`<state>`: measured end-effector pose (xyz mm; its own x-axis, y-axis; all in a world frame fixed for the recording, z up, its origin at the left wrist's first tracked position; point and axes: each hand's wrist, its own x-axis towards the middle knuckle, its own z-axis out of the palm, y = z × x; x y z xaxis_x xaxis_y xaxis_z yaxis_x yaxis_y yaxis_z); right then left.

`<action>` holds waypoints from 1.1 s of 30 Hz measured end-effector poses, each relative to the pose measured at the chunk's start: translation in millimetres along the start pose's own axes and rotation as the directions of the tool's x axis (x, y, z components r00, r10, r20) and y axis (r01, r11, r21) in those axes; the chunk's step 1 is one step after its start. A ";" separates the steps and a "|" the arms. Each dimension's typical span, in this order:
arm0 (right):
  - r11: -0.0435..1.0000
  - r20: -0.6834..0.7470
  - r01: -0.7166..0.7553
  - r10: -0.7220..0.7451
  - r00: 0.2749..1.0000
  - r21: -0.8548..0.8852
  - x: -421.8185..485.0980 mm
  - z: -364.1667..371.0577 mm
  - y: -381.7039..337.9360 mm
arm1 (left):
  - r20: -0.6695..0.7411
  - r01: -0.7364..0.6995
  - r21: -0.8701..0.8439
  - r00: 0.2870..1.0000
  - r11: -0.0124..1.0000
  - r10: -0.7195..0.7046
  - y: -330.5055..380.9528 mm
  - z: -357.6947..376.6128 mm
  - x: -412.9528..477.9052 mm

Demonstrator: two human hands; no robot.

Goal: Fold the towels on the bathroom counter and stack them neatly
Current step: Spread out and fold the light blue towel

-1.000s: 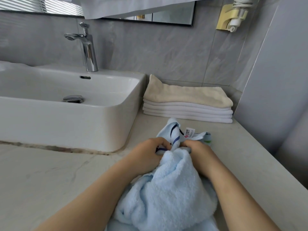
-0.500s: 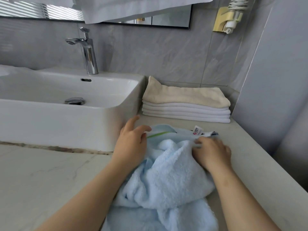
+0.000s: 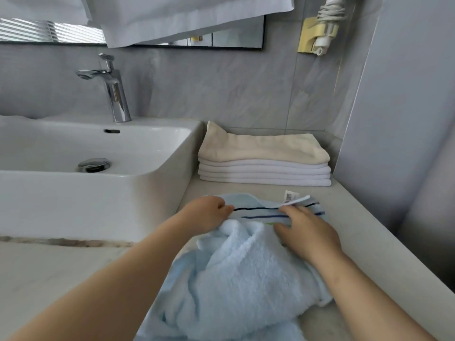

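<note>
A light blue towel [image 3: 243,274] lies crumpled on the marble counter [image 3: 369,242] in front of me. Its far edge, with dark stripes and a white label, is stretched flat between my hands. My left hand [image 3: 206,214] pinches the left end of that striped edge. My right hand [image 3: 305,230] grips the right end near the label, fingers curled on the cloth. Behind them, against the wall, sits a neat stack of folded towels [image 3: 264,163]: a cream one on top of several white ones.
A white basin [image 3: 98,188] with a chrome tap [image 3: 113,92] fills the left side, close to my left hand. A grey wall panel [image 3: 398,143] bounds the counter on the right. White cloth [image 3: 192,16] hangs above the mirror. A hairdryer holder [image 3: 317,33] is mounted on the wall.
My hands have moved apart along the towel's far edge, pulling the striped hem out straight. The left hand, open half a second ago, now pinches the hem.
</note>
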<state>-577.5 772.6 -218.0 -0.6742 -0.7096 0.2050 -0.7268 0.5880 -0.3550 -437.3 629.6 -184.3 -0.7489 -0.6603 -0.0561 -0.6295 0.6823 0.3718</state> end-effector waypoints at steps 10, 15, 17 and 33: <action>0.958 -0.094 -0.127 0.106 0.990 -0.258 17.3 -12.7 17.9 | -0.396 -0.311 -0.250 0.897 0.917 0.196 -22.4 22.1 18.8; 0.986 0.088 -0.040 0.055 0.995 -0.161 6.3 -10.2 17.2 | -0.410 0.181 -0.007 0.896 0.983 -0.168 -23.2 21.4 15.7; 0.988 0.074 -0.043 0.055 0.996 -0.151 6.9 -7.7 16.2 | -0.360 0.221 0.055 0.914 0.974 -0.188 -20.1 27.5 16.1; 0.993 0.091 -0.023 0.034 0.995 -0.113 17.5 -5.2 26.2 | -0.629 -0.125 -0.237 0.775 0.963 -0.054 -33.6 0.5 53.2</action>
<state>-609.0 777.7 -219.0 -0.6834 -0.7219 0.1087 -0.7211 0.6443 -0.2547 -456.1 571.7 -200.2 -0.4160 -0.7464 0.5195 -0.4635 0.6655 0.5850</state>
